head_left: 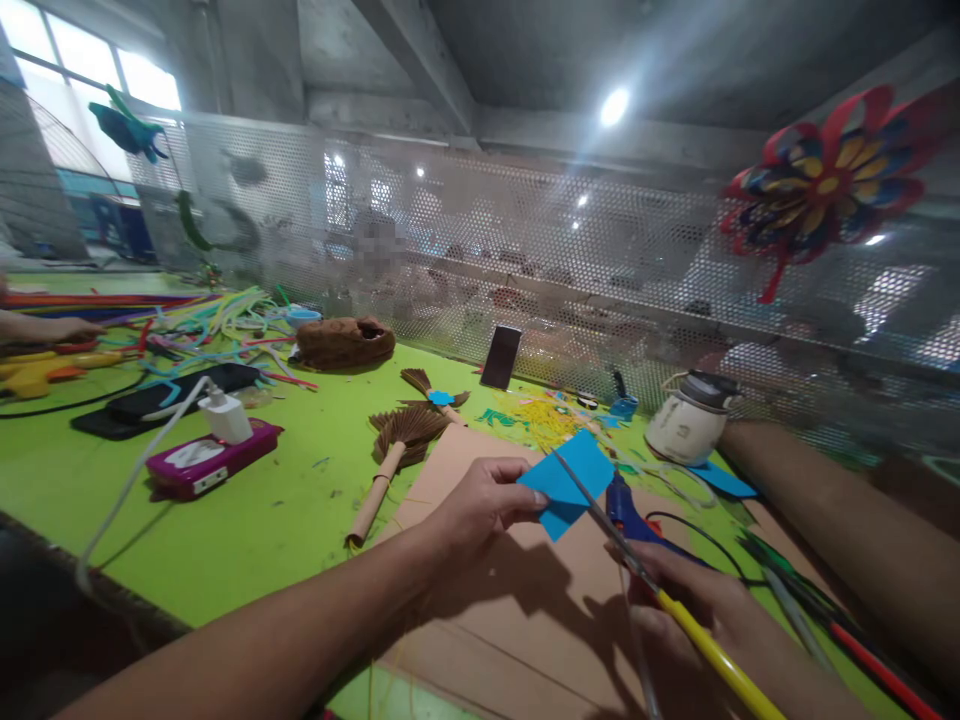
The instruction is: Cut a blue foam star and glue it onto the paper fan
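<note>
The left hand [480,500], at centre frame, pinches a blue paper [559,480] by its left corner between thumb and fingers, holding it up above a cardboard sheet [525,620]. The right hand [697,610], at lower right, is closed round the yellow handle of the scissors [637,565]. Their blades slant up across the paper's right side, but how far they gape I cannot tell.

The cardboard under both hands is bare and gives the widest free space. Just beyond the paper lies a blue glue gun [622,505], its cord curling to the right. Left of the cardboard, a paper brush [397,440] lies along its edge. Beyond that is an open stretch of green table [285,510], reaching to a pink box [202,460] with a white charger [225,418] on top. The table's near edge runs dark along the lower left.

A mesh screen [525,250] closes the far side, and a phone [501,357] leans against it. A thick roll [847,530] hems in the right. Another person's hand [52,328] rests at the far left.

The box's white label is too small to read.
</note>
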`<state>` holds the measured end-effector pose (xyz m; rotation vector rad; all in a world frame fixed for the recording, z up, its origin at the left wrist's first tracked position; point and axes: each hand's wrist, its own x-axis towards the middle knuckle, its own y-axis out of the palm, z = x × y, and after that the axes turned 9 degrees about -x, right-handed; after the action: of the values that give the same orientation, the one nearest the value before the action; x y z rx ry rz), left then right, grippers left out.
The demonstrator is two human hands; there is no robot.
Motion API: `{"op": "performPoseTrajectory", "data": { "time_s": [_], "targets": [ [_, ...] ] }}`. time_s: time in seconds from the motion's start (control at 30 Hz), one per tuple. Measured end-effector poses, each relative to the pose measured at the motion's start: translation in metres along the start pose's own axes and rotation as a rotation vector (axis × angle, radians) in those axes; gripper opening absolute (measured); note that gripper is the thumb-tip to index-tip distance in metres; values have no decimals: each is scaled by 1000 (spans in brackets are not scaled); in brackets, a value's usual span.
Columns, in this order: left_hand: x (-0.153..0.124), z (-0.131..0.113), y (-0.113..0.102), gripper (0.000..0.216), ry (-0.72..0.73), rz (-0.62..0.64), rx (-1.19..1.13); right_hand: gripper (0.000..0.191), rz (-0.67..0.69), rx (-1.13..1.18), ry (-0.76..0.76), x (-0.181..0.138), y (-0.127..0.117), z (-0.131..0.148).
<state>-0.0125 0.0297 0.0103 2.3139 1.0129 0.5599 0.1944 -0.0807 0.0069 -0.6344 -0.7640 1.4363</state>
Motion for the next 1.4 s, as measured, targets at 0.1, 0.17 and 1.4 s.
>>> {"op": "performPoseTrajectory", "data": {
  "time_s": [0.1,0.17,1.4],
  "targets": [
    [0,1,-2,14,-1,6,21,45,-19,-16,16,-1,-2,4],
    [1,3,-4,15,-9,9,37,44,-33,-31,33,-2,-2,5],
    [4,-2,-11,26,120,-158,179,47,-141,-412,31,-18,-14,-25]
  ]
}}
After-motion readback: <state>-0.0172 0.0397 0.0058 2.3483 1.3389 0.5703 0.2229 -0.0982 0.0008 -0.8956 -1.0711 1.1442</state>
